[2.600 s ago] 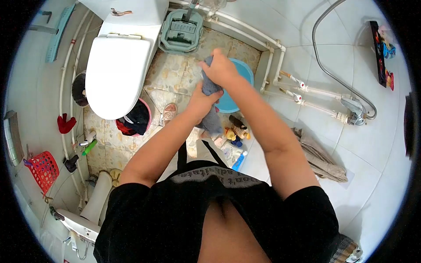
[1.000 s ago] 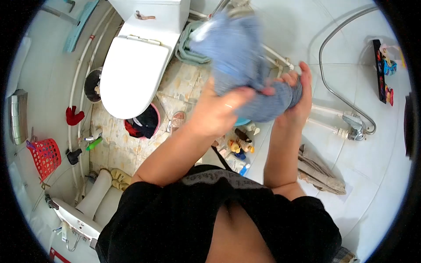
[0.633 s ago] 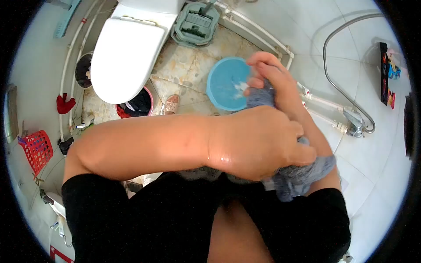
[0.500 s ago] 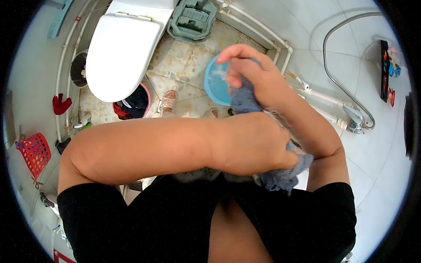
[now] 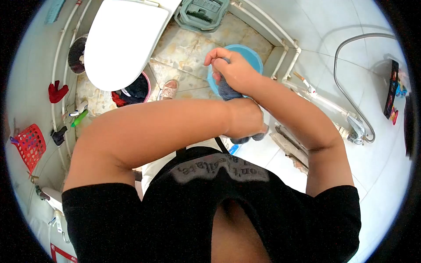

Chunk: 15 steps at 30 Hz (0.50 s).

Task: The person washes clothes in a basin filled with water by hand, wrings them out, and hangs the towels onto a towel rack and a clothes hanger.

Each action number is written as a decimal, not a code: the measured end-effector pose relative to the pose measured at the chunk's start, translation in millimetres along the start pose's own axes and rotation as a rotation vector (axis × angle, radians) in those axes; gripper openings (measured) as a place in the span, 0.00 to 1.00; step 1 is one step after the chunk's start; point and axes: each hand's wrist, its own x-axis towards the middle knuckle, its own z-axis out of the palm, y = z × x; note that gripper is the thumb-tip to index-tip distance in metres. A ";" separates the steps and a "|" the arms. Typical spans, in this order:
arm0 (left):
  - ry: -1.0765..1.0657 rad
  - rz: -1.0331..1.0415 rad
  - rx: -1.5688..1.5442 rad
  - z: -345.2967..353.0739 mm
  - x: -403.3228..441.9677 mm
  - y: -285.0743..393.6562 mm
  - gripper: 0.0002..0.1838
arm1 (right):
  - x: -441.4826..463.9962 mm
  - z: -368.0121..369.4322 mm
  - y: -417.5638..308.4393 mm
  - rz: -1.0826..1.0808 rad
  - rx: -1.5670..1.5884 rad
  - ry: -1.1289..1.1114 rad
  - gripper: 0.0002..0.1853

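A grey-blue cloth (image 5: 228, 90) is bunched and twisted between my two hands, above a light-blue basin (image 5: 251, 53) on the floor. My right hand (image 5: 234, 72) grips its upper part, fingers curled round it. Nearer my body, my left hand (image 5: 246, 117) is closed round the lower part, seen from the back, with its fingers mostly hidden. A short end of the cloth pokes out beneath the left hand. The hands are close together, right above left in the view.
A white toilet (image 5: 120, 44) stands at the upper left, a pink-rimmed tub (image 5: 148, 87) of dark and red clothes beside it. Behind is a grey-green bucket (image 5: 204, 15). Pipes and a shower tap (image 5: 357, 129) line the right wall. A red basket (image 5: 31, 147) hangs left.
Both hands have come closer together and shifted left, the left one also upward. The cloth is now more tightly bunched, its loose lower end less spread. The camera view has shifted slightly.
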 end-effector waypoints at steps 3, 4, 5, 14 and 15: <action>0.071 -0.086 -0.071 2.3 -6.8 -15.3 0.16 | 16.2 -10.8 22.0 0.120 0.045 0.038 0.11; 0.069 -0.087 -0.059 0.6 -10.5 -22.2 0.16 | 22.9 -15.2 33.2 0.019 -0.191 0.157 0.14; 0.260 -0.181 -0.190 -0.6 -16.0 -27.9 0.17 | 27.5 -21.4 44.3 -0.075 -0.421 0.282 0.17; 1.077 -0.315 -2.318 -2.6 -51.3 -49.9 0.15 | -22.0 -70.4 88.9 -0.031 1.015 0.156 0.40; 1.079 -0.221 -2.302 -3.1 -47.0 -43.6 0.16 | -23.7 -59.1 85.0 -0.039 1.014 0.163 0.40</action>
